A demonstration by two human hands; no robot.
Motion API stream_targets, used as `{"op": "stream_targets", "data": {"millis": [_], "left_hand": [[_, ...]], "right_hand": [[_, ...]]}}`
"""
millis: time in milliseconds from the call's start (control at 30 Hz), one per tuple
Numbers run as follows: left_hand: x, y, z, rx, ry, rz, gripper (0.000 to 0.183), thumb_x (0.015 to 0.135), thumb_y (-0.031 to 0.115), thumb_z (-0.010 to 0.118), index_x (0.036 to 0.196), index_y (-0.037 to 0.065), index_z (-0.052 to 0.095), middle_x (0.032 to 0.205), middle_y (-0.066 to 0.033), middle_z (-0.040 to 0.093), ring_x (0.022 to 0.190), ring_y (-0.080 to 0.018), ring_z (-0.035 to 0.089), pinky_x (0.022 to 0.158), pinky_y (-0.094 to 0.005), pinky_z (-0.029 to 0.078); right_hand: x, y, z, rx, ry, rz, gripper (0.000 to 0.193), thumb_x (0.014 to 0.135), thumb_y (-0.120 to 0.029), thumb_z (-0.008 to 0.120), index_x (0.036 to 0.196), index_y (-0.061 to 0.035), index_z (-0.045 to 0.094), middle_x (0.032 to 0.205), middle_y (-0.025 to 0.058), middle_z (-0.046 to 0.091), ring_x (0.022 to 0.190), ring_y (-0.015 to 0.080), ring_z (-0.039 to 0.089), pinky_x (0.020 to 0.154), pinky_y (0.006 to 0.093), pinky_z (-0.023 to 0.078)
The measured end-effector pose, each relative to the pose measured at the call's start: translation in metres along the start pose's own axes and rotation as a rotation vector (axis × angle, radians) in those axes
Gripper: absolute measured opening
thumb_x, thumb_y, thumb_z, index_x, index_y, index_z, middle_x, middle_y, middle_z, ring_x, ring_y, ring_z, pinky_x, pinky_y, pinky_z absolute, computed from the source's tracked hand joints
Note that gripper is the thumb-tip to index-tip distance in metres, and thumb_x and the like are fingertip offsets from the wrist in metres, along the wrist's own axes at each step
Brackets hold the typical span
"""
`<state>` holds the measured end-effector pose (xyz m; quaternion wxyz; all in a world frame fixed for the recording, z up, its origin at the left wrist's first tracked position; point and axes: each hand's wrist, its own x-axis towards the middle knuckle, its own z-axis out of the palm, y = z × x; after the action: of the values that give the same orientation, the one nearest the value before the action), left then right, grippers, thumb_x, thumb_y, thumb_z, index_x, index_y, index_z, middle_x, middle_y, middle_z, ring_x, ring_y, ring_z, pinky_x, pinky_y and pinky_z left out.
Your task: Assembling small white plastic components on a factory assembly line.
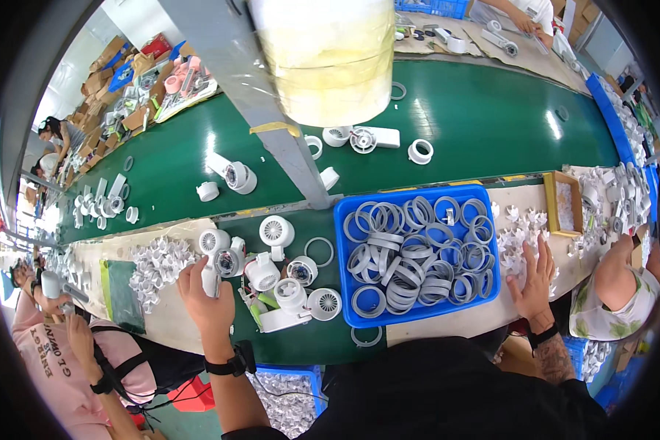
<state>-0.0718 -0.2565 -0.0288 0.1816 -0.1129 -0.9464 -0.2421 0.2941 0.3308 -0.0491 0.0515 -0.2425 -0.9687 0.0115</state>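
Observation:
My left hand is at the left of a group of white handheld fan bodies, its fingers and thumb around the handle of one white handheld fan. Several more white fan bodies lie beside it, some with round grilles, some with wires showing. My right hand hovers over or rests on a heap of small white plastic pieces, fingers spread; contact cannot be made out. Between my hands stands a blue tray filled with grey rings. One loose grey ring lies left of the tray.
A green conveyor belt runs beyond the bench, carrying white fan parts. A grey metal post and a large wrapped roll stand ahead. Co-workers sit left and right. A yellow-framed box is at right.

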Motion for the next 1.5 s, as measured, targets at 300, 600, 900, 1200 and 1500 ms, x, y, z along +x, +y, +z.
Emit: {"op": "stream_targets", "data": {"millis": [300, 600, 900, 1200, 1500], "left_hand": [[0.024, 0.028, 0.019, 0.201, -0.201, 0.106, 0.071, 0.072, 0.003, 0.093, 0.139, 0.021, 0.075, 0.161, -0.0150, 0.054, 0.153, -0.0470, 0.043, 0.125, -0.0619, 0.038], [0.022, 0.060, -0.006, -0.018, -0.367, 0.214, 0.065, 0.073, 0.015, 0.095, 0.134, 0.005, 0.076, 0.157, -0.0155, 0.060, 0.149, -0.0447, 0.048, 0.124, -0.0580, 0.039], [0.000, 0.093, -0.014, 0.167, -0.207, 0.199, 0.071, 0.067, 0.020, 0.101, 0.135, 0.016, 0.079, 0.159, -0.0122, 0.060, 0.152, -0.0429, 0.048, 0.122, -0.0650, 0.036], [0.002, 0.107, -0.015, -0.127, -0.096, 0.284, 0.062, 0.078, -0.006, 0.085, 0.138, 0.005, 0.074, 0.142, -0.0195, 0.073, 0.133, -0.0403, 0.070, 0.114, -0.0492, 0.055], [0.004, 0.160, -0.047, -0.137, -0.041, 0.457, 0.078, 0.074, -0.006, 0.093, 0.145, 0.000, 0.063, 0.139, -0.0207, 0.072, 0.129, -0.0382, 0.070, 0.115, -0.0479, 0.053]], "right_hand": [[-0.034, 0.005, -0.008, 0.125, 0.135, 0.091, 0.064, 0.089, -0.018, 0.081, 0.149, -0.0063, 0.062, 0.165, 0.0223, 0.053, 0.153, 0.0479, 0.045, 0.130, 0.0592, 0.031], [-0.032, 0.006, -0.016, 0.246, 0.266, 0.093, 0.048, 0.085, -0.004, 0.078, 0.132, -0.0035, 0.066, 0.151, 0.0216, 0.061, 0.140, 0.0452, 0.057, 0.121, 0.0544, 0.043], [-0.013, -0.005, -0.022, 0.360, 0.298, 0.042, 0.043, 0.084, -0.003, 0.080, 0.125, -0.0045, 0.070, 0.142, 0.0196, 0.066, 0.133, 0.0429, 0.062, 0.116, 0.0525, 0.046], [-0.013, -0.012, -0.018, 0.508, 0.259, 0.035, 0.038, 0.086, 0.000, 0.079, 0.123, -0.0032, 0.070, 0.137, 0.0213, 0.067, 0.126, 0.0431, 0.067, 0.109, 0.0487, 0.054], [0.008, -0.033, -0.040, 0.636, 0.321, -0.064, 0.041, 0.085, -0.004, 0.085, 0.124, -0.0024, 0.072, 0.129, 0.0210, 0.072, 0.119, 0.0411, 0.071, 0.105, 0.0475, 0.057]]}}
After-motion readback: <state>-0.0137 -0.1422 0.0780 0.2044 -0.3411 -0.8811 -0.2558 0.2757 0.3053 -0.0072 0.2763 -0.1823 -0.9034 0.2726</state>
